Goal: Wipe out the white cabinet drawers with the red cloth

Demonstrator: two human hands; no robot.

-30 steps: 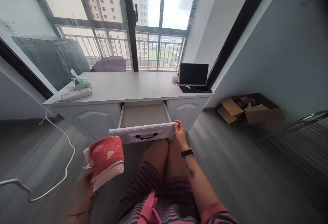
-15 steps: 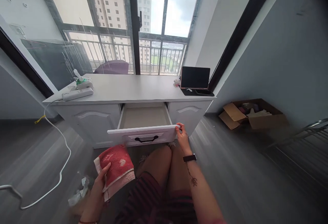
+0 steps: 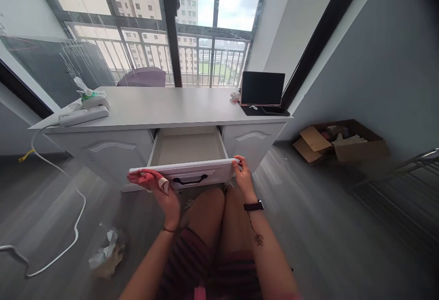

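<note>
A white desk (image 3: pixel 164 108) stands under the window with its middle drawer (image 3: pixel 187 147) pulled open and nothing visible inside. My left hand (image 3: pixel 164 195) grips a folded red towel (image 3: pixel 146 179) and presses it against the left part of the drawer front, just left of the black handle (image 3: pixel 190 180). My right hand (image 3: pixel 242 174) is closed on the drawer front's right top corner. I wear a black watch on that wrist. My bare knees are right below the drawer.
On the desk lie a white power strip (image 3: pixel 84 116) with its cable trailing to the floor, a tissue pack (image 3: pixel 91 99) and a tablet (image 3: pixel 262 89). Crumpled paper (image 3: pixel 104 256) lies on the floor at left. An open cardboard box (image 3: pixel 339 142) sits at right, near a metal rack (image 3: pixel 411 176).
My left hand has lifted the red towel from beside my knee up to the drawer front. The right hand has stayed on the drawer's corner. The view has moved closer to the desk.
</note>
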